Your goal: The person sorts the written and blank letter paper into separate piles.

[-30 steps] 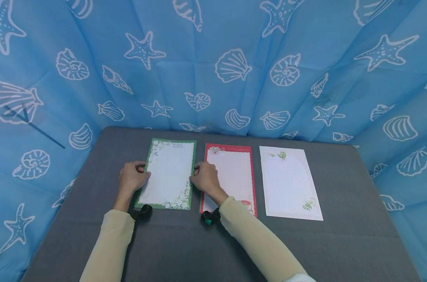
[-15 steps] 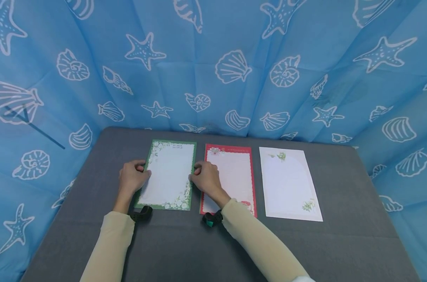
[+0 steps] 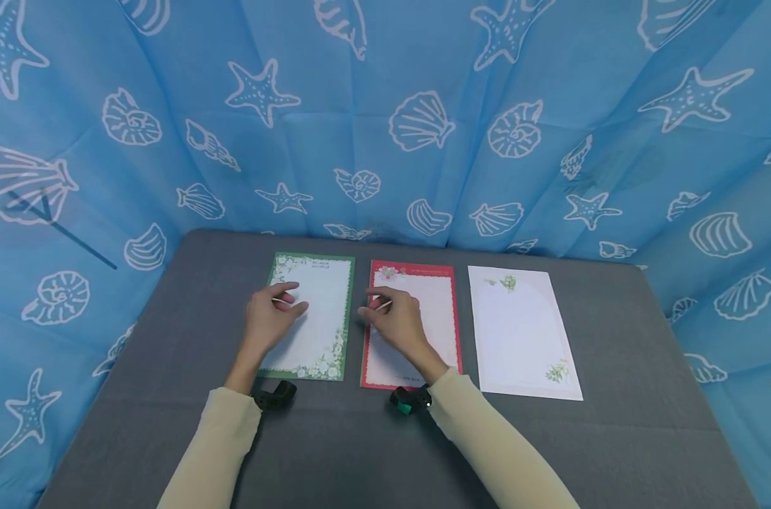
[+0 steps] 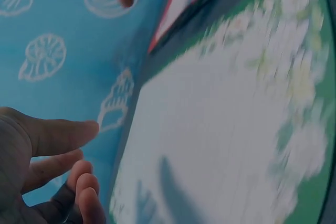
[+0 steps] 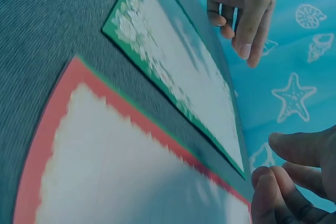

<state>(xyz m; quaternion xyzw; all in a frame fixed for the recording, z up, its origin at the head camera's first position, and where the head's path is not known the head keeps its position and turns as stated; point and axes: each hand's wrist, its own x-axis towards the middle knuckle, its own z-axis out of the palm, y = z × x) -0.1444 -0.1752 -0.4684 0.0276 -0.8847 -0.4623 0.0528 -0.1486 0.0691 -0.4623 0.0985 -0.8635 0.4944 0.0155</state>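
My left hand (image 3: 267, 324) hovers over the left part of a green-bordered sheet of stationery paper (image 3: 322, 304) with white flowers. Its thumb and fingers are apart and relaxed, holding nothing. The right hand (image 3: 403, 324) is over the left side of a red-bordered sheet (image 3: 433, 304), which it partly hides. In the right wrist view the thumb and loosely bent fingers of that hand (image 5: 304, 153) grip nothing. The left wrist view shows a hand shadow on the green-bordered sheet (image 4: 220, 119), with the left fingers off the paper.
A white sheet (image 3: 519, 332) with small green leaf prints lies at the right of the row. All sheets lie flat on a dark grey table (image 3: 627, 353). Behind it hangs a blue curtain (image 3: 385, 71) with shell and starfish prints.
Both hands have let go of the green-bordered sheet's side edges and shifted right. The left is now above that sheet, the right above the red-bordered one. The sheets stay in place.
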